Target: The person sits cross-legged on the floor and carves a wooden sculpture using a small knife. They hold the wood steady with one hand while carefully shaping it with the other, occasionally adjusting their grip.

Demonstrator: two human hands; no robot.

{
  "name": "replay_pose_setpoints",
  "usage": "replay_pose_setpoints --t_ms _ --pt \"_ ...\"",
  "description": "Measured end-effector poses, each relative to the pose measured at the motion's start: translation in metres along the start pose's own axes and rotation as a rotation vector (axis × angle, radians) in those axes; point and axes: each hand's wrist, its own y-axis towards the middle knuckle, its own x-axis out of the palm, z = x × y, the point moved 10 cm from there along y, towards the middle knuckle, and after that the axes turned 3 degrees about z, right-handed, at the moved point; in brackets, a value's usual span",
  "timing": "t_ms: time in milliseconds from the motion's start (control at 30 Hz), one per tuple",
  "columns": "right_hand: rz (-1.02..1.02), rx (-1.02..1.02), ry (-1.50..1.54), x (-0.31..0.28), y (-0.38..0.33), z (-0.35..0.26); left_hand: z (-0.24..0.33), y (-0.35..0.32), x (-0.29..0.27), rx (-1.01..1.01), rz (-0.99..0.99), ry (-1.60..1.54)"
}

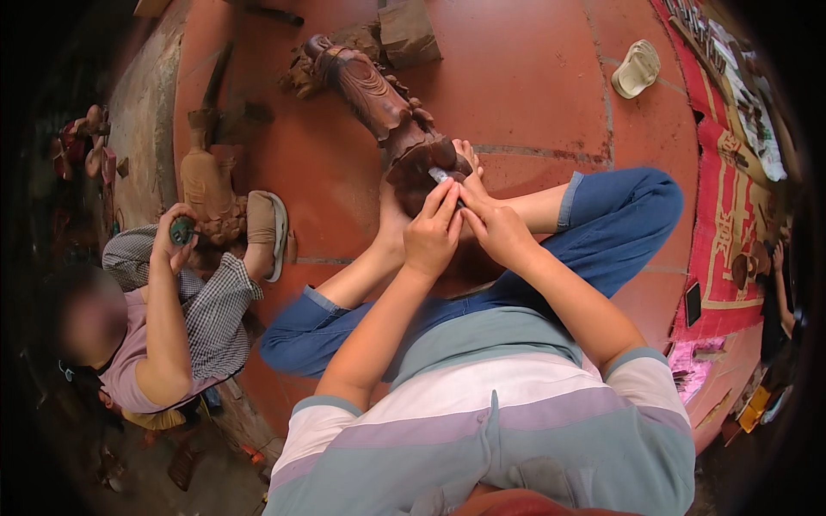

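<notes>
A dark reddish-brown carved wooden statue (pixel 366 90) of a robed figure lies on the floor in front of me, its base toward me between my bare feet. My left hand (pixel 433 236) is closed, its fingertips at a small whitish piece (pixel 440 175) against the base. Pressed close beside it, my right hand (pixel 502 230) is closed too. A bit of something dark shows between the two hands; its kind is hidden by the fingers.
Wooden blocks (pixel 409 33) lie by the statue's head. On the left a seated person (pixel 159 344) holds a round green thing (pixel 181 230) beside a lighter carved statue (pixel 206 185). A beige clog (pixel 637 69), red patterned mat (pixel 718 224) and phone (pixel 693 304) are at right.
</notes>
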Motion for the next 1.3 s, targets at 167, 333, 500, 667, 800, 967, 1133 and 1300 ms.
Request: replay_pose_setpoints --t_ms 167,333,500,667,800,967,1133,1300 --pt "-0.146 0.130 -0.047 -0.005 0.017 0.011 0.001 0.031 -0.018 -0.006 0.086 -0.040" --pt "0.041 -0.096 -0.064 0.002 -0.010 0.002 -0.005 -0.003 0.004 -0.029 -0.021 0.004" --pt "-0.231 0.208 -0.029 -0.006 0.003 0.004 -0.008 0.018 -0.003 -0.101 -0.039 -0.082" --pt "-0.009 -0.013 0.027 -0.009 -0.012 0.000 -0.008 -0.006 0.008 -0.070 -0.037 -0.091" --pt "-0.019 0.080 0.002 -0.011 0.003 -0.001 -0.011 0.023 -0.005 -0.114 -0.037 -0.168" --pt "0.107 -0.060 -0.235 -0.002 0.004 -0.006 -0.017 0.016 0.002 -0.080 0.060 -0.089" --pt "-0.102 0.101 -0.119 0.008 -0.006 -0.007 -0.019 -0.004 0.007 -0.149 -0.036 -0.186" --pt "0.114 0.003 -0.200 0.002 0.007 -0.015 -0.023 0.025 -0.009 -0.082 0.113 -0.182"
